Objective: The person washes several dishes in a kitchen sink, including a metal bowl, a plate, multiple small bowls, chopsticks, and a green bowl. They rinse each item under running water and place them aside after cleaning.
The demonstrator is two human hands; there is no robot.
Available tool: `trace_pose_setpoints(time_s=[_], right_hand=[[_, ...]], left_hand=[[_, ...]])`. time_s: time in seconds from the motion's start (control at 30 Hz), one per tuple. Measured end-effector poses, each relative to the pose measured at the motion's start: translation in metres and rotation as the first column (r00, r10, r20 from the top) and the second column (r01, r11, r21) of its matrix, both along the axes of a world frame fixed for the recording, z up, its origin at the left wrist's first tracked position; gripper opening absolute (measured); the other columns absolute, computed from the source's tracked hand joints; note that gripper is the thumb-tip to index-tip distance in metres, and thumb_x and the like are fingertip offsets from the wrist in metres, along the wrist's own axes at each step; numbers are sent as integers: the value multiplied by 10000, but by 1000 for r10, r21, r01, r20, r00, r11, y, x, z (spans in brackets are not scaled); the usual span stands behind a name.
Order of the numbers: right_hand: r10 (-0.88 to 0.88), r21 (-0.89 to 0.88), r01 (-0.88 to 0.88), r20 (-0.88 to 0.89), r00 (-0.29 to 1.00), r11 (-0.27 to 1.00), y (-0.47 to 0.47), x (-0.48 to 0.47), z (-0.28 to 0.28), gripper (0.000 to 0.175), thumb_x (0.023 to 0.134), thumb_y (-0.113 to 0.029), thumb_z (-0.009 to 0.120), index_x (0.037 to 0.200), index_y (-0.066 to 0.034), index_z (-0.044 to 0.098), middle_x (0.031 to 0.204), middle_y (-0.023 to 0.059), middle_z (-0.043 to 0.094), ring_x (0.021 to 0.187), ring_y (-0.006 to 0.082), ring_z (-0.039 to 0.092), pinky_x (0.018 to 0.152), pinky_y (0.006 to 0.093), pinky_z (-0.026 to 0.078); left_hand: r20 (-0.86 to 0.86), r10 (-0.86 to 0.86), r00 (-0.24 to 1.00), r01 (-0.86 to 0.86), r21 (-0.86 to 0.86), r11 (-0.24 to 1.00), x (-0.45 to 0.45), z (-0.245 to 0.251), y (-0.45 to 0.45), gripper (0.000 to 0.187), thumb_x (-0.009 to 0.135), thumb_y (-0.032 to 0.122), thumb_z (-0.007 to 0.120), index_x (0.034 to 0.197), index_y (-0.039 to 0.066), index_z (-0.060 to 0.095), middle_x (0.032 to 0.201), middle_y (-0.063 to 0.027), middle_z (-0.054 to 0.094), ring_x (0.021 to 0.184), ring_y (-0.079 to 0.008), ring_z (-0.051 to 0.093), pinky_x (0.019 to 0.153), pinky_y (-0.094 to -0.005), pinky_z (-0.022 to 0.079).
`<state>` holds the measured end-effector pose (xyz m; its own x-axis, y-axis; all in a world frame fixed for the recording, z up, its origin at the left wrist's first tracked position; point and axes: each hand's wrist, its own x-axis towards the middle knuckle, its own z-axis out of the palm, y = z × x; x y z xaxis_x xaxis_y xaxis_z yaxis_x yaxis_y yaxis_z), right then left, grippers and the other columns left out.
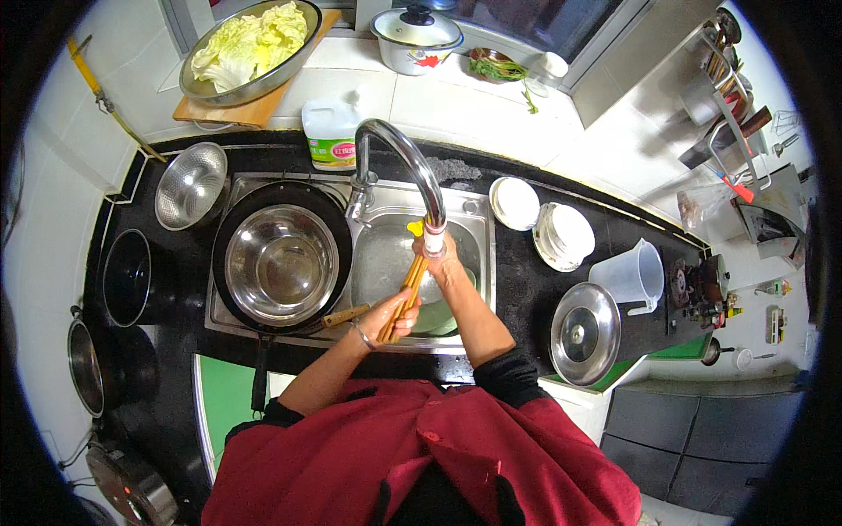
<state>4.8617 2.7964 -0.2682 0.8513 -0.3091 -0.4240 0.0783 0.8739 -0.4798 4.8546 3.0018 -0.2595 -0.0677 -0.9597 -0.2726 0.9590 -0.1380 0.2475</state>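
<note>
A bundle of wooden chopsticks (411, 289) slants over the stainless steel sink (488, 263). My left hand (389, 315) grips the bundle near its lower end. Under the spout of the chrome faucet (411, 158), my right hand (444, 260) is at the upper end of the chopsticks, its fingers partly hidden by the spout. Whether those fingers close around the sticks cannot be made out. A pale green basin or bowl (437, 317) lies in the sink below my right forearm. Just left of my left hand, a wooden handle (345, 316) rests across the sink's edge.
A steel bowl (281, 263) sits in a black wok (227, 299) left of the basin. To the right stand stacked white bowls (515, 202), stacked plates (569, 233), a plastic measuring jug (628, 273) and a pan lid (585, 334). A plastic jug (331, 135) stands behind the faucet.
</note>
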Motion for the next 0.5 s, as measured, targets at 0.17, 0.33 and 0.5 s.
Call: trace_pose_setpoints(time_s=[0.17,0.33,0.5], right_hand=[[-317,-481,283,10,948,830,-14,0,9,264,875,-314,534,770,-76,489,547,4,449,440,107,420,377,227,334],[-348,-603,206,-128,928,771,56,-31,-12,209,821,-200,580,913,-74,441,585,20,463,466,123,453,424,266,377],[-291,-804,-174,-395,872,569,76,-60,-23,258,800,-140,579,983,-17,447,667,90,570,556,206,583,504,321,467]], left_hand=[[-299,431,851,-288,420,861,-9,-38,-12,459,966,298,245,1164,-62,449,1039,-174,584,952,-286,577,824,-380,483],[-242,665,706,-564,376,735,-14,-68,-54,394,942,229,251,1098,-36,497,1085,-159,581,1002,-301,560,888,-403,451],[-168,482,860,-426,285,859,-12,-67,-68,435,966,361,243,1119,59,516,1112,-107,569,1037,-219,541,885,-367,438]])
